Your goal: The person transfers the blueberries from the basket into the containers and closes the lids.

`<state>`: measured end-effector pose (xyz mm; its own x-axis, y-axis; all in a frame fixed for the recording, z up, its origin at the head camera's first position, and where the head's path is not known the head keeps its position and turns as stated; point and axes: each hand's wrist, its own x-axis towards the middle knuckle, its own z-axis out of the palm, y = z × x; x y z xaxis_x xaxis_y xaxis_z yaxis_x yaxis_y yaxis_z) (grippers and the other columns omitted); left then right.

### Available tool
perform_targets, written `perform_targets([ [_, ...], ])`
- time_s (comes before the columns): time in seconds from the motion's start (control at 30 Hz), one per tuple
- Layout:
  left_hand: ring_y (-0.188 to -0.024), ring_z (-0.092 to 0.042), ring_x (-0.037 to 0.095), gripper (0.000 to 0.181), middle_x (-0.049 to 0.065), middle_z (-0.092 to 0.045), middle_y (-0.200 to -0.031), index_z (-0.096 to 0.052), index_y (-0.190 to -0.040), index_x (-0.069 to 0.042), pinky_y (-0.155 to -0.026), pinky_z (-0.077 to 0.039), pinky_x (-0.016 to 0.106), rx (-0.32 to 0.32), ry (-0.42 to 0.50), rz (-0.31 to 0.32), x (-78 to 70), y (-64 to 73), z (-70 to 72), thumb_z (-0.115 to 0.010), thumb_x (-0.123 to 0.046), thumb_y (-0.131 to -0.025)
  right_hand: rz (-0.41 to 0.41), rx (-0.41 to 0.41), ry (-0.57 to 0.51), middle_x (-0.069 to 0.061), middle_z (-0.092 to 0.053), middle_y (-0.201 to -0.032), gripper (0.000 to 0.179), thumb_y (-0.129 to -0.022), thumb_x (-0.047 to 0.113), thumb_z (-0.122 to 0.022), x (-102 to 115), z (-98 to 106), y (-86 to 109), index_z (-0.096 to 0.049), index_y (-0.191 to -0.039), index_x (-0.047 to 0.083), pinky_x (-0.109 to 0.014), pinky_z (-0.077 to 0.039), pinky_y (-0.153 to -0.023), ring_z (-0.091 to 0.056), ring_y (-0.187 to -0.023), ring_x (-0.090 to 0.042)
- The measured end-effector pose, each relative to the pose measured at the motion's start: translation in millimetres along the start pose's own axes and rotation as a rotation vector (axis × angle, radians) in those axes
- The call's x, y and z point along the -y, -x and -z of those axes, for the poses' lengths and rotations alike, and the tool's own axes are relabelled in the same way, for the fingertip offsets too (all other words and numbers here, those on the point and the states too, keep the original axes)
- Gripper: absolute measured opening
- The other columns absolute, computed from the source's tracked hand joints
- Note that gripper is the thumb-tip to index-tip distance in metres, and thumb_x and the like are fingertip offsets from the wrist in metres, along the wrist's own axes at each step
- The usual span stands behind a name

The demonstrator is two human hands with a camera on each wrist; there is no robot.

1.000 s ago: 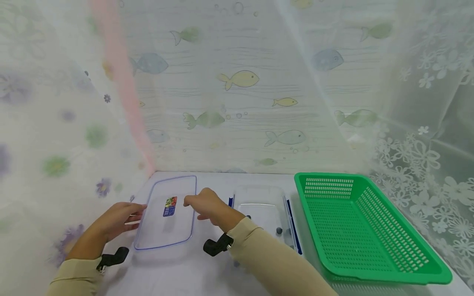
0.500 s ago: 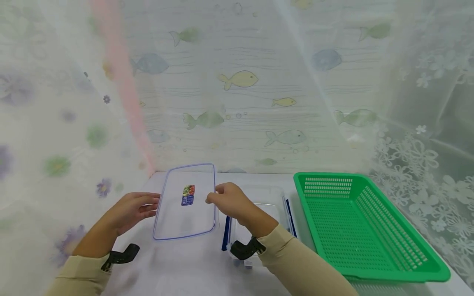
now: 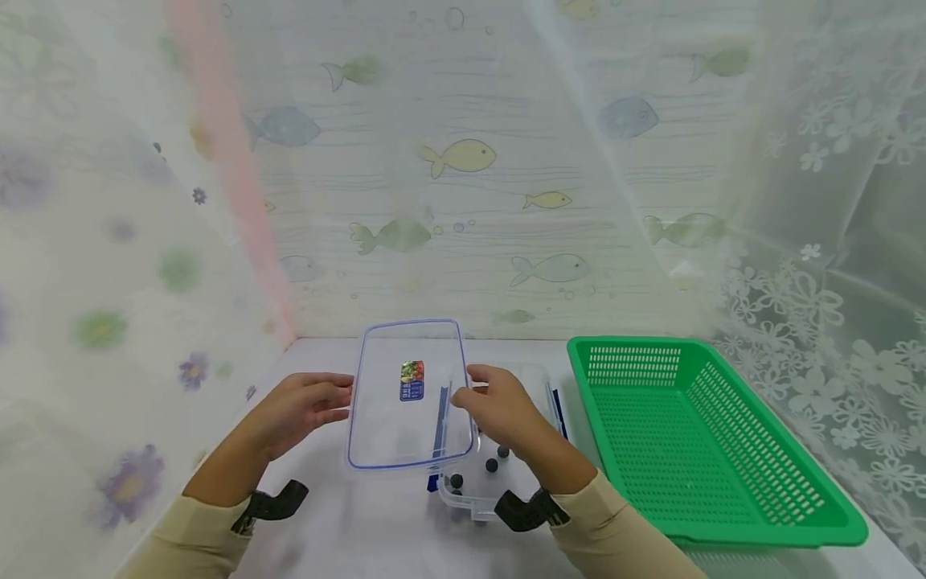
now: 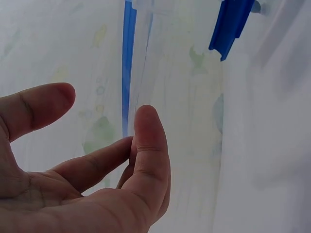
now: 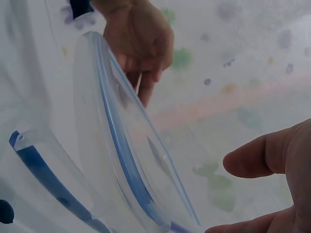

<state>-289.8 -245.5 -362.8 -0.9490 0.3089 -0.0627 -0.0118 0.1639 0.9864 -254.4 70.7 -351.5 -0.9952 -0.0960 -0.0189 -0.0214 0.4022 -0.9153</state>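
A clear, rectangular container lid with a blue-lilac rim and a small fruit label hangs tilted between the two hands. At its left edge, my left hand touches it with extended fingers; the left wrist view shows the thumb standing apart. My right hand holds the opposite edge, its front digit overlapping the lid in the head view. Under the lid's right part stands a clear plastic container with dark blue side clips. Several small dark balls show inside it, and the right forearm covers part of it.
A large green perforated basket stands on the right of the white tabletop. A sheer curtain printed with fish rises behind the table, and flowered cloth hangs at the left side.
Both hands have carried the lid to the right, from the left side of the table to partly over the clear container. It sits slightly higher than a second ago.
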Motion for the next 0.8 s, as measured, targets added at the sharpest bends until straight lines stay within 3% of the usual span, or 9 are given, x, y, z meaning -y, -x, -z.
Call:
perform_targets([
  [0.3, -0.112, -0.068, 0.024, 0.051, 0.019, -0.062, -0.135, -0.046, -0.144, 0.016, -0.096, -0.058, 0.031, 0.071, 0.061, -0.015, 1.2, -12.5, -38.2, -0.058, -0.011, -0.103, -0.026, -0.094, 0.062, -0.015, -0.058, -0.148, 0.061, -0.096, 0.026, -0.065, -19.7, 25.5, 19.8, -0.051, -0.152, 0.007, -0.057, -0.054, -0.099, -0.058, -0.134, -0.039],
  [0.53, -0.119, -0.065, 0.041, 0.052, 0.026, -0.059, -0.141, -0.052, -0.141, 0.014, -0.1, -0.057, 0.037, 0.107, 0.083, -0.014, 1.6, -23.0, -63.8, -0.065, -0.013, -0.098, -0.062, -0.15, 0.136, -0.022, -0.052, -0.151, 0.066, -0.095, 0.028, -0.066, -34.2, 38.2, 33.8, -0.046, -0.154, 0.007, -0.063, -0.054, -0.095, -0.053, -0.137, -0.046],
  [0.8, -0.113, -0.067, 0.029, 0.051, 0.028, -0.058, -0.141, -0.051, -0.141, 0.014, -0.102, -0.056, 0.038, 0.142, 0.09, 0.007, 8.0, -33.3, -86.4, -0.062, -0.012, -0.098, -0.077, -0.154, 0.182, -0.028, -0.05, -0.152, 0.071, -0.096, 0.028, -0.066, -44.4, 49.4, 46.2, -0.039, -0.157, 0.002, -0.064, -0.056, -0.088, -0.054, -0.134, -0.052],
])
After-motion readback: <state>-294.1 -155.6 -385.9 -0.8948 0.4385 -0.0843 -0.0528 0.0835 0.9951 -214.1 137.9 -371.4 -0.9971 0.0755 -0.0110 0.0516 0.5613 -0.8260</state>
